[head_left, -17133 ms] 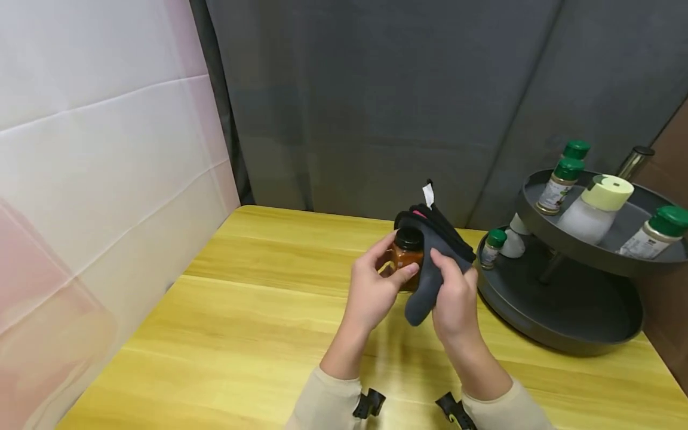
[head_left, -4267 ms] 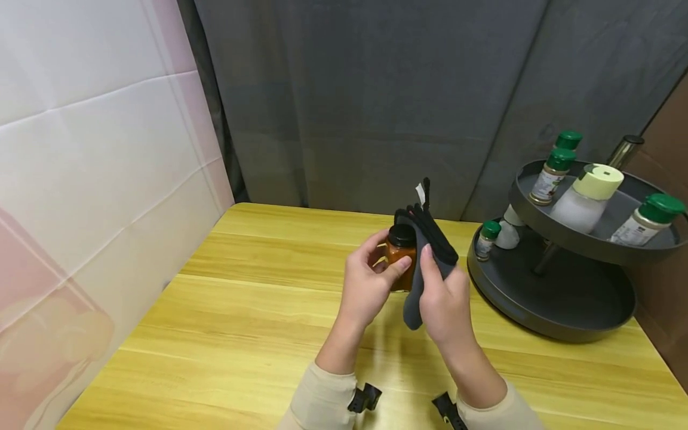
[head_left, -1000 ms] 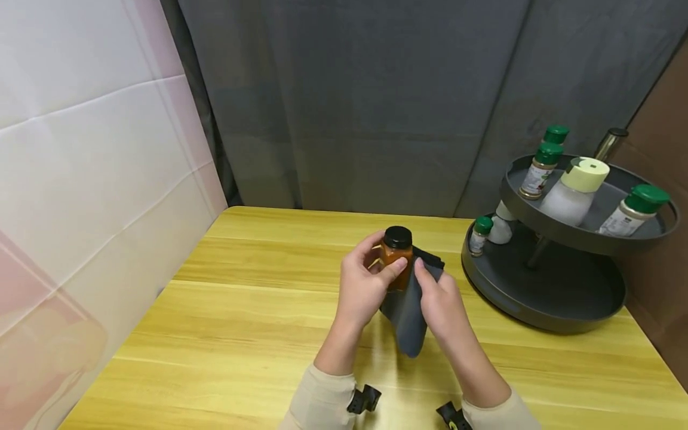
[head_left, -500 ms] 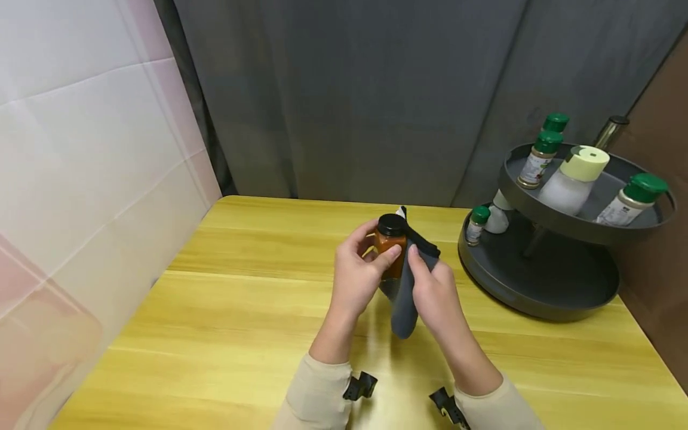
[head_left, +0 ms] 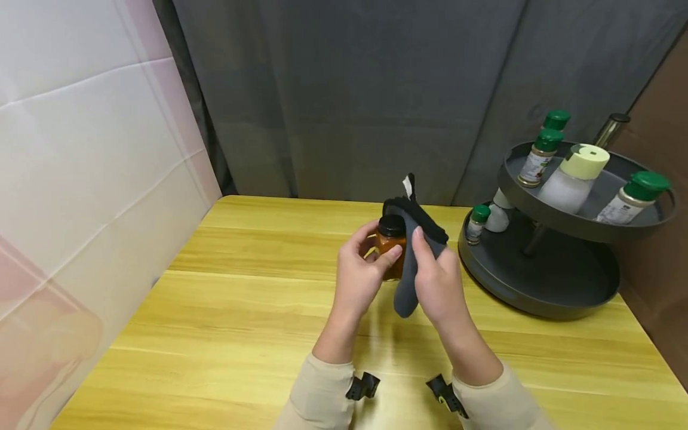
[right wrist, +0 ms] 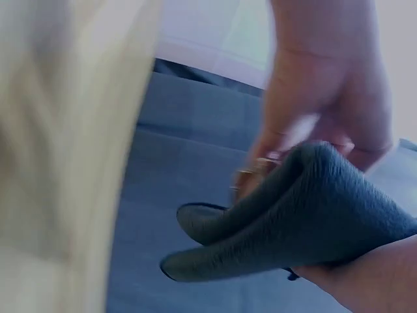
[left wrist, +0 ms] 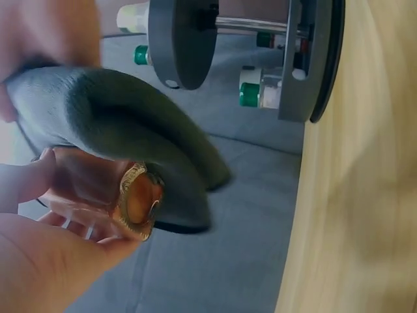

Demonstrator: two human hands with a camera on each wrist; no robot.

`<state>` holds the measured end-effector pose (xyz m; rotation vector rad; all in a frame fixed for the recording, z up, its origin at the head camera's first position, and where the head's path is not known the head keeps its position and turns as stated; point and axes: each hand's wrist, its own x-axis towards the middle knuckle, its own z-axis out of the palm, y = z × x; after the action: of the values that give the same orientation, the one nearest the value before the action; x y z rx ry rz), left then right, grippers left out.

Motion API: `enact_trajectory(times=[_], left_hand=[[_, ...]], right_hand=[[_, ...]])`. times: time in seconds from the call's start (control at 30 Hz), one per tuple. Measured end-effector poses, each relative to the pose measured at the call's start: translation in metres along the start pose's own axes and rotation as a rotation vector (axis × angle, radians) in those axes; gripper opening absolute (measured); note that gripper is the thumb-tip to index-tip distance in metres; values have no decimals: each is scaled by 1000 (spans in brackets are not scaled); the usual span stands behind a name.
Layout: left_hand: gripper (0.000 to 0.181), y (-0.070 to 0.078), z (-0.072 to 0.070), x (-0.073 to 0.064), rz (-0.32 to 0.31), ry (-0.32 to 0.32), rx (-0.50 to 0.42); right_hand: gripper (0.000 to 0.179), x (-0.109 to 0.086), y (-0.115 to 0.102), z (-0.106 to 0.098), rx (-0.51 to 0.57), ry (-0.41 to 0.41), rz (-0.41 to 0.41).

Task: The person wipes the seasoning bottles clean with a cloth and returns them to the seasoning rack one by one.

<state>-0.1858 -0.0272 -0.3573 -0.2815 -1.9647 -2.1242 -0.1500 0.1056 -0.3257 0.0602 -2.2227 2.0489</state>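
In the head view my left hand (head_left: 359,272) grips a small glass jar (head_left: 388,246) with a black lid and orange-brown contents, held upright above the table. My right hand (head_left: 439,280) pinches a folded dark grey cloth (head_left: 407,289) with black edging and a white tag, pressed against the jar's right side. The left wrist view shows the jar's base (left wrist: 140,202) and the cloth (left wrist: 130,117) lying along its side. From the right wrist the folded cloth (right wrist: 293,215) hides most of the jar.
A dark two-tier turntable rack (head_left: 537,286) stands on the right of the wooden table (head_left: 242,334). Its upper tier bears green-capped spice bottles (head_left: 534,164) and a yellow-topped shaker (head_left: 575,179). A small green-capped bottle (head_left: 476,226) sits below. A grey curtain (head_left: 349,107) hangs behind.
The cloth has moved up along the jar's side, its tagged end now standing above the lid. Earlier it hung lower. The left hand keeps its hold on the jar.
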Motion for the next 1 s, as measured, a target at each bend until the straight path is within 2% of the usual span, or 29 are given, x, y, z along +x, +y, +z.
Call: enact_trajectory(times=[0.07,0.17,0.27,0.33,0.47,0.57,0.67,0.87,0.93,1.0], left_hand=[[48,0,-2,1,1,14,4],[50,1,-5,4,21,31,21],[50,3,-7,5,43,33,40],[49,3,-6,4,48,22,50],[47,1,-3,2,28,-7,55],[46,0,-2,1,16,1,35],[47,1,-4,1,16,23,7],[50,6,-7,3,35,43,-6],[48,6,-8,3,47,35,0],[46,6,-8,3,54,20,8]], right_hand=[[53,0,11,4,-35,-6,39],[53,2,22,6,-72,-57,121],[55,5,24,5,-76,-103,155],[57,6,20,3,-51,-92,131],[59,2,8,1,29,-22,12],[56,-1,5,4,27,28,-47],[51,-3,12,9,-4,32,-29],[52,2,24,9,-72,-66,111],[55,3,21,7,-67,-66,108],[55,2,16,5,-35,-39,59]])
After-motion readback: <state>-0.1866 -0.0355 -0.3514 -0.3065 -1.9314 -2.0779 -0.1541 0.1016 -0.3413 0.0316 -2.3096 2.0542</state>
